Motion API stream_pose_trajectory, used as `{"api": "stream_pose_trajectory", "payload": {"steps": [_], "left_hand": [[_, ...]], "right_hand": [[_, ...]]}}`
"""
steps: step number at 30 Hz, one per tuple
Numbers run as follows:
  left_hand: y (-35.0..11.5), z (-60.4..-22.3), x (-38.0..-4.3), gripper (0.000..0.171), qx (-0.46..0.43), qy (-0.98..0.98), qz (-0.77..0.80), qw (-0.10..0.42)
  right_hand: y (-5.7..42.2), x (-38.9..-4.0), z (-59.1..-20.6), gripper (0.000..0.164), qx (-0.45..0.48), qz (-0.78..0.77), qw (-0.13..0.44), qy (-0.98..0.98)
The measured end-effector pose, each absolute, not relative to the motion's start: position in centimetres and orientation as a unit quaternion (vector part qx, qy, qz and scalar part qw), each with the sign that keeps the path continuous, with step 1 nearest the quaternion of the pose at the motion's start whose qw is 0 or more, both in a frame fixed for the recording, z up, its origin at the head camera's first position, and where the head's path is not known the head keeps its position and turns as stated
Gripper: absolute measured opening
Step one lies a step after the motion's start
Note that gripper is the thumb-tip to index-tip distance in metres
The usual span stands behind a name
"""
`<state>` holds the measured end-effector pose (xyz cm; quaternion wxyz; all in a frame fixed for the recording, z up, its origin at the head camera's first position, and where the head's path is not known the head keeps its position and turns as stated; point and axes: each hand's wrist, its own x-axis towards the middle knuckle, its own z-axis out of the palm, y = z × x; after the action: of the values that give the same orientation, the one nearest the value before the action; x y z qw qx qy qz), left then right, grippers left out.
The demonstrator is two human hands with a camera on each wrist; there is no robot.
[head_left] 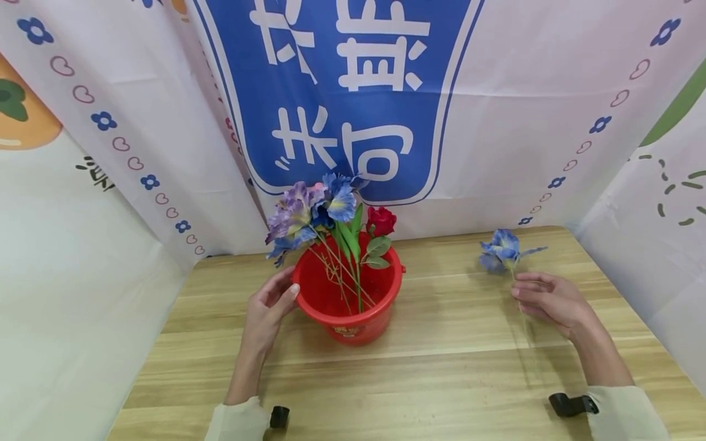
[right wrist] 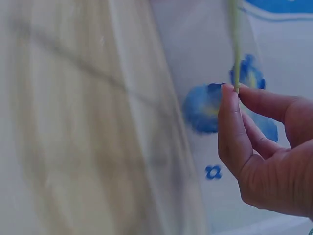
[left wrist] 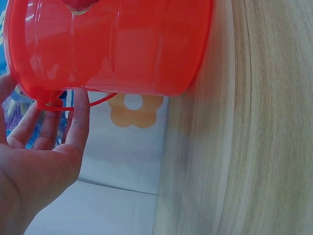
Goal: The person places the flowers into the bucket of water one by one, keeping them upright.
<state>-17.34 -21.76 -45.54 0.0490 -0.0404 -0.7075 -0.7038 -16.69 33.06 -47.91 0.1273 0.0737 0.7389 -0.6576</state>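
A red bucket (head_left: 366, 331) stands on the table with several artificial flowers in it, among them blue and purple irises (head_left: 298, 211) and a red rose (head_left: 382, 220). At its left side my left hand (head_left: 269, 312) holds the rim, thumb on the edge. The left wrist view has the fingers of this hand (left wrist: 44, 161) around the bucket's thin handle (left wrist: 105, 99). Off to the right, my right hand (head_left: 551, 300) pinches the stem of a blue artificial iris (head_left: 503, 248) between thumb and fingertips. In the right wrist view the green stem (right wrist: 235, 44) runs up out of the pinch.
The wooden table (head_left: 441, 386) reaches back to a printed cloth (head_left: 513, 153) with a blue sign on it. More white cloth hangs at both sides. A black strap mount (head_left: 573, 405) sits at the right sleeve, and another black mount (head_left: 279, 417) is by the left sleeve.
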Motion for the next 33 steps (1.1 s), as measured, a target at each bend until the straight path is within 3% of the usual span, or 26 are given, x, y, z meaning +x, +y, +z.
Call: {"api": "stream_pose_trajectory", "payload": {"steps": [8, 16, 33], "left_hand": [[-21.4, -45.3, -17.4, 0.048, -0.043, -0.702, -0.709, 0.050], [-21.6, -45.3, -17.3, 0.048, -0.042, -0.702, -0.709, 0.052], [-21.5, -45.4, -17.1, 0.048, -0.039, -0.699, -0.712, 0.057]], "right_hand": [[29.8, -15.6, -44.8, 0.063, 0.032, -0.656, 0.074, 0.751], [26.5, -14.8, -41.7, 0.037, -0.008, -0.717, 0.030, 0.697], [18.0, -17.2, -34.8, 0.043, -0.045, -0.706, -0.047, 0.705]]}}
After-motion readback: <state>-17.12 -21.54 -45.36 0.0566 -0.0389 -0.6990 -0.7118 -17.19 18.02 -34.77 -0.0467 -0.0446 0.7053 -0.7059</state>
